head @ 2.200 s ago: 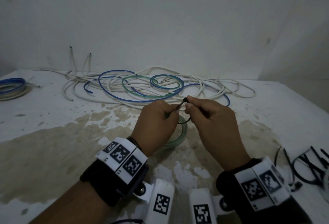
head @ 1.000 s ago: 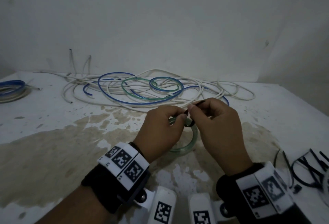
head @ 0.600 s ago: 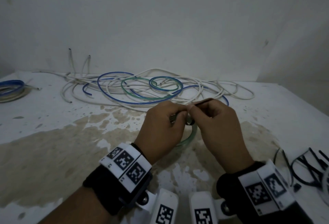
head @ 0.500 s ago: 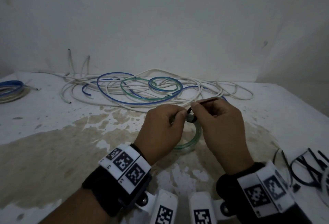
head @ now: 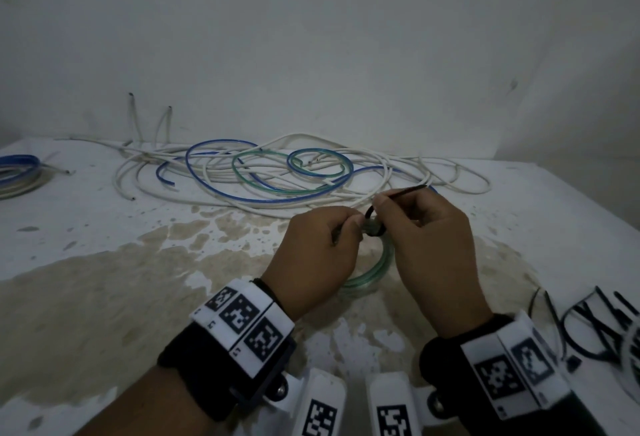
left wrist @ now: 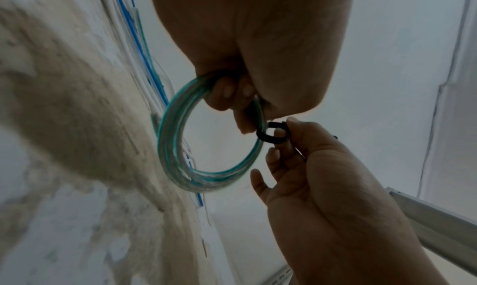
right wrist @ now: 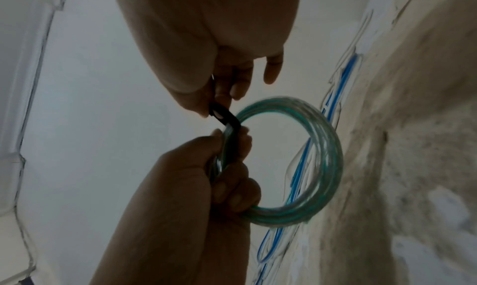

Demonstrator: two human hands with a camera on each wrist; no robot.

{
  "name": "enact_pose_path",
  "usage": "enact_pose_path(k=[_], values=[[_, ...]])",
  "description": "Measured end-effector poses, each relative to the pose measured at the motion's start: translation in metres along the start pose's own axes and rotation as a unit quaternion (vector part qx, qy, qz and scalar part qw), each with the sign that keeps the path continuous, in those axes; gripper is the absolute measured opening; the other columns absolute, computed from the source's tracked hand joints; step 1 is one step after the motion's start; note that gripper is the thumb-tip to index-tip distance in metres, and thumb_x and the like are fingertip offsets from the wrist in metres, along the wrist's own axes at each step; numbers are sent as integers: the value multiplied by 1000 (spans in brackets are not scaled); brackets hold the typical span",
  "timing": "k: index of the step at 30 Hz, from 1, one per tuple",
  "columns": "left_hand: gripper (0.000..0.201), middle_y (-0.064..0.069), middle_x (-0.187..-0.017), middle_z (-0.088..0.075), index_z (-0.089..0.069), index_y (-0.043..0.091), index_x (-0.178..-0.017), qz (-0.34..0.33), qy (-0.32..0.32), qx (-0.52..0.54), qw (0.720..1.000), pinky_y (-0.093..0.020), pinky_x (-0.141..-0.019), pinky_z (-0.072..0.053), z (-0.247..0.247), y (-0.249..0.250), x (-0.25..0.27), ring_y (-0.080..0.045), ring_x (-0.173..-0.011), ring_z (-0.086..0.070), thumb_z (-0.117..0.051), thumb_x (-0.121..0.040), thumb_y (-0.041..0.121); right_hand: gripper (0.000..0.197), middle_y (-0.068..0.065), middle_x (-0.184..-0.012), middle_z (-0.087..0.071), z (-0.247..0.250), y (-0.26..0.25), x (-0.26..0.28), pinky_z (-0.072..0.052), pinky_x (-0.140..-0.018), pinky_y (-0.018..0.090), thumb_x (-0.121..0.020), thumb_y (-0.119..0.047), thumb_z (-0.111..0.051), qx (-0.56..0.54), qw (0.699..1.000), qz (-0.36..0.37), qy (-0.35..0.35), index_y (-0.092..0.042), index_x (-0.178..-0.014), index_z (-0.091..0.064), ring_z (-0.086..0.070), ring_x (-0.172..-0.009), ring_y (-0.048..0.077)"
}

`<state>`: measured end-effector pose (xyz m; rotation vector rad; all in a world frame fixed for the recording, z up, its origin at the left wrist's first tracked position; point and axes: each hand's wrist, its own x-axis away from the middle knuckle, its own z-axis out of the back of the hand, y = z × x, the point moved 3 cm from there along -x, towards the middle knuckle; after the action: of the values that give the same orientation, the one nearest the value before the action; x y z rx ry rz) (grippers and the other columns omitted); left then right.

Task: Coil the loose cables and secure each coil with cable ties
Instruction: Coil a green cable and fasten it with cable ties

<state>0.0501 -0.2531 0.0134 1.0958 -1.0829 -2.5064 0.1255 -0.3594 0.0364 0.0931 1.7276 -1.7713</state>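
Far left, a finished blue-and-white coil (head: pixel 15 172) sits at the table (head: pixel 104 228) edge. Next, toward the back wall, a loose tangle of white, blue & green cables (head: pixel 270 176) sprawls across the tabletop, w/ two white ends sticking up by the wall.

Center front: left hand (head: pixel 317 259) has fingers curled round the top of a small green coil (head: pixel 372 274), held just above the stained surface; from the left wrist view the coil (left wrist: pixel 180 146) hangs as a neat ring below the fingers (left wrist: pixel 227 93). A black cable tie (head: pixel 372 224) loops round the coil right beside the left thumb.

Right hand (head: pixel 431 255) pinches the tie's tail betw. thumb & forefinger, tail poking out up and to the right past the knuckles. In the right wrist view the tie (right wrist: pixel 223 116) runs taut from the pinch to the coil (right wrist: pixel 309 167); other fingers loosely curled.

Far right, spare black ties (head: pixel 595 328) lie in a loose heap on the table.
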Motion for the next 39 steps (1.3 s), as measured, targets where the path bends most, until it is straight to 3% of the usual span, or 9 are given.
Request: enact_pose_path(k=[2, 5, 12, 17, 23, 30, 32, 35, 39], values=[[35, 6, -73, -68, -73, 12, -84, -3, 0, -4, 1000, -23, -66, -46, 3, 1, -1, -8, -74, -61, -43, -89, 29, 15, -1, -65, -68, -3, -1, 2, -49, -62, 20, -85, -14, -65, 2, 1000, 13, 0, -16, -71, -66, -65, -66, 13], [31, -3, -73, -68, -73, 10, -82, -33, 21, -26, 999, -33, -67, -45, 6, -1, 0, -11, -69, -59, -46, -89, 23, 14, -9, -64, -68, -5, -1, 2, -45, -60, 11, -84, -10, -66, 3, 1000, 7, -30, -16, -72, -66, -64, -61, 3], [37, -2, -77, -67, -70, 13, -91, -63, 11, -44, 997, -30, -67, -43, 0, -2, 2, -9, -72, -55, -38, -89, 31, 15, -9, -64, -69, 0, 9, -3, -41, -59, 6, -84, -21, -67, 67, 995, -27, -73, -16, -70, -71, -62, -64, -3], [24, 0, -74, -63, -50, 47, -96, 12, -3, 31, 999, -37, -66, -45, 3, 3, 2, -15, -70, -58, -36, -91, 29, 14, -7, -68, -70, 0, 4, -1, -46, -60, 11, -84, -23, -67, 46, 998, 6, -43, -14, -76, -73, -65, -66, 3], [22, 14, -81, -64, -55, 31, -109, -13, -32, 39, 999, -11, -62, -40, 1, 3, 3, 3, -71, -57, -38, -94, 34, 23, -17, -54, -62, 0, 1, 1, -36, -54, 5, -87, -22, -65, 80, 995, 31, -43, -17, -65, -69, -56, -54, -5], [17, 4, -75, -67, -60, 30, -103, 8, -20, 61, 998, -24, -61, -46, 2, 4, 3, -7, -64, -59, -54, -88, 36, 18, -6, -60, -62, 3, 4, -2, -45, -53, 20, -82, -23, -70, 66, 996, 45, -29, -16, -67, -64, -55, -55, 6], [8, 0, -71, -64, -59, 32, -97, 17, -18, 72, 997, -22, -56, -41, 2, 4, 3, -5, -56, -53, -59, -90, 28, 19, -10, -58, -60, 1, 3, -1, -41, -52, 14, -84, -20, -69, 64, 994, 57, -60, -19, -65, -64, -54, -56, 2], [13, -6, -67, -61, -57, 31, -88, 29, -12, 90, 995, -22, -54, -38, 4, 1, 3, -4, -50, -45, -63, -88, 19, 19, -8, -62, -60, 3, -1, -3, -36, -63, 8, -84, -15, -68, 112, 981, 146, -63, -17, -66, -63, -54, -66, 3], [19, 7, -58, -53, -57, 31, -84, 47, -14, 105, 993, -17, -53, -37, 5, 1, -1, -3, -50, -44, -64, -87, 13, 18, 3, -71, -60, 15, -9, -7, -38, -69, 14, -87, -15, -63, 142, 960, 242, 14, -5, -72, -65, -54, -72, 12]])
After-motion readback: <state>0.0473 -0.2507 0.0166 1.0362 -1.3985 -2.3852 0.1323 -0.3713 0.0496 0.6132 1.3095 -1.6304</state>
